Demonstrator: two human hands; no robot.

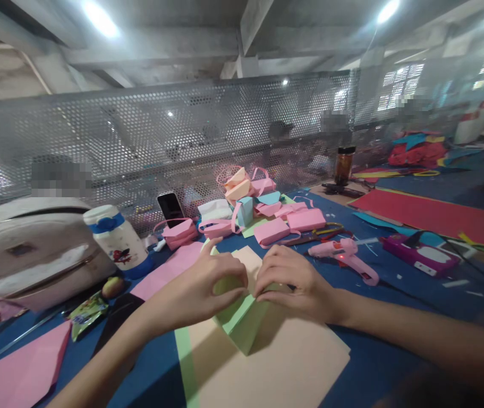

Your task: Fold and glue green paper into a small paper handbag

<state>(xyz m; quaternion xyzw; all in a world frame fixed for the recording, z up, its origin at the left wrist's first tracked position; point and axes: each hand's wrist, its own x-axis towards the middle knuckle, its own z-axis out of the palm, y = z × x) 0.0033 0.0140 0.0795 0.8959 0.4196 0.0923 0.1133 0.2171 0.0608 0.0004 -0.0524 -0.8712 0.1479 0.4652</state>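
Note:
A folded light-green paper piece stands tilted above cream paper sheets in front of me. My left hand pinches its upper edge between thumb and fingers. From the other side, my right hand closes on the same edge, its fingertips almost meeting those of the left. Part of the paper is hidden behind both hands. Beneath the cream sheets, a strip of green paper shows at the left.
Small pink paper bags are heaped at the back. To the right lie a pink glue gun and a purple box. A water bottle, backpack and snack packet are at left. A perforated metal screen stands behind.

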